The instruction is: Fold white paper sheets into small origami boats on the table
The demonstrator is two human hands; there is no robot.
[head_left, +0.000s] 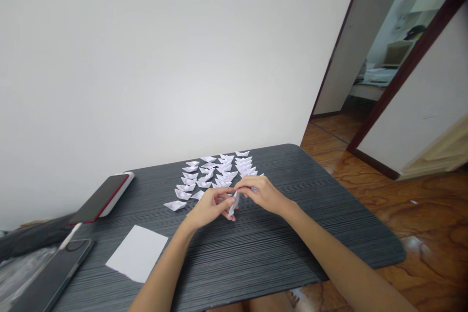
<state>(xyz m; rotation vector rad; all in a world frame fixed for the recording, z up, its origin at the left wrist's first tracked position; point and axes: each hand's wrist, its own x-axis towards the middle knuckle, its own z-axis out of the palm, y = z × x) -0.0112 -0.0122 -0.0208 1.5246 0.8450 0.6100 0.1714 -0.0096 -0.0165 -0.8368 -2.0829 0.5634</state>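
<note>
Between my two hands is a small piece of folded white paper (pixel 234 204), held up on edge above the table. My left hand (pixel 213 206) has its thumb and fingers closed round the lower part of it. At its top end the fingertips of my right hand (pixel 261 190) pinch the paper. Just beyond my hands stand several folded white paper boats (pixel 224 167) in loose rows; the nearest ones are partly covered by my fingers. One paper boat (pixel 175 205) lies at the near left end of the group.
A flat white paper sheet (pixel 137 253) lies on the dark table (pixel 263 263), left of my left forearm. Further left are a tablet-like device with a red edge (pixel 102 197) and a dark phone (pixel 54 278) with a white cable (pixel 70 236). A white wall (pixel 175 58) rises behind the table.
</note>
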